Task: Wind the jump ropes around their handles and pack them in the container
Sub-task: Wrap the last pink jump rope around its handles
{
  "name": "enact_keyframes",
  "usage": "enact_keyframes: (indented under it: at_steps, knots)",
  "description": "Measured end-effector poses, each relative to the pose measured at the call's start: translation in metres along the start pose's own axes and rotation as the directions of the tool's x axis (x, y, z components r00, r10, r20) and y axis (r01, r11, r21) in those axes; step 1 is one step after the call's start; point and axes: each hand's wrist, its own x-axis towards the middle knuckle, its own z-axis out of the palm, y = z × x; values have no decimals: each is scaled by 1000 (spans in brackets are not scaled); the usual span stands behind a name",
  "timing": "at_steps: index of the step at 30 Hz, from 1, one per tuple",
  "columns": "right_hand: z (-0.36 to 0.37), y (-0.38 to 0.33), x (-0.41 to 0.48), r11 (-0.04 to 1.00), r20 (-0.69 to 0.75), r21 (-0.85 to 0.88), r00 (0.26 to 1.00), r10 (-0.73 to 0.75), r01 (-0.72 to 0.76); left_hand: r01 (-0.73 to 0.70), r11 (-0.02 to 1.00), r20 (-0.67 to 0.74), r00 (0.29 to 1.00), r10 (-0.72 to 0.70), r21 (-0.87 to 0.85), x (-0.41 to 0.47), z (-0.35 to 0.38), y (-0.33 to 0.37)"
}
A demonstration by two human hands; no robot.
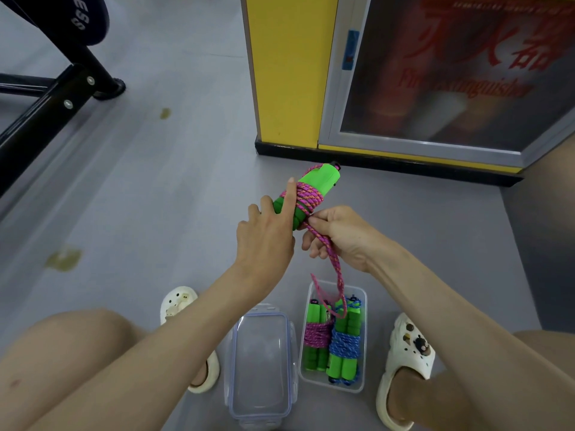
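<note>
My left hand [264, 237] holds the green jump rope handles [320, 181] in the air, its index finger stretched straight along the pink rope windings [308, 195]. My right hand [336, 237] pinches the loose pink rope [334, 265] just below the handles. The rope's tail hangs down into the clear container [362, 337] on the floor. In that container lie a wound pink rope bundle [315, 334] and a wound blue rope bundle [343, 345], both with green handles.
The container's clear lid [259, 359] lies on the grey floor left of it, between my white clogs [404, 368]. A yellow pillar [289, 73] and a fire extinguisher cabinet [451, 73] stand ahead. Black exercise equipment [46, 98] occupies the upper left.
</note>
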Motion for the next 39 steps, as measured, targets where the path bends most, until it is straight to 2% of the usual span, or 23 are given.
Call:
enact_keyframes:
  at_steps: [3, 5, 7, 9, 11, 14, 16, 19, 21, 22, 23, 25, 27, 31, 36, 39]
  knots:
    - [-1, 1, 2, 999, -3, 36, 1000, 20, -20, 10, 996, -47, 999, -5, 93, 0, 5, -2]
    - [-2, 3, 3, 999, -29, 36, 999, 21, -20, 14, 988, -136, 991, 7, 153, -1, 8, 0]
    - [-3, 4, 5, 999, -83, 34, 997, 12, -9, 0, 989, -229, 973, 33, 145, -1, 12, 2]
    - [-3, 5, 7, 999, -155, 27, 988, -12, 17, -52, 998, -244, 968, 61, 43, 0, 12, 3]
    - [-3, 5, 9, 997, -221, -57, 973, -59, 48, -113, 988, -216, 972, 89, -101, 0, 12, 4]
    - [-4, 7, 13, 984, -277, -162, 953, -120, 77, -122, 936, -69, 992, 105, -330, 5, 7, -1]
    - [-6, 9, 15, 983, -285, -164, 951, -122, 77, -48, 827, 28, 997, 76, -560, 12, -4, -5]
    - [-11, 10, 15, 978, -249, -196, 961, -118, 70, 196, 497, 192, 980, -59, -845, 21, -18, -10]
    - [-11, 11, 13, 976, -175, -196, 976, -130, 95, 365, 248, 355, 931, -85, -897, 23, -22, -15]
    - [-11, 11, 12, 977, -138, -180, 981, -137, 111, 443, 146, 443, 896, -39, -884, 22, -23, -17]
    - [-10, 11, 11, 978, -110, -168, 983, -144, 124, 511, 79, 515, 857, 34, -856, 20, -24, -18]
    - [-10, 12, 10, 977, -88, -169, 985, -149, 133, 588, 10, 582, 797, 164, -808, 16, -23, -18]
    - [-11, 13, 9, 974, -97, -179, 983, -155, 136, 581, -18, 566, 799, 204, -814, 14, -22, -19]
    - [-8, 13, 6, 978, -141, -138, 974, -178, 159, 511, 8, 496, 831, 252, -860, 15, -26, -22]
    - [-11, 13, 6, 990, -108, -4, 984, -142, 142, 516, -28, 476, 808, 348, -856, 15, -30, -24]
    - [-13, 18, 10, 995, -81, 47, 993, -86, 90, 514, -5, 480, 803, 352, -858, 15, -30, -23]
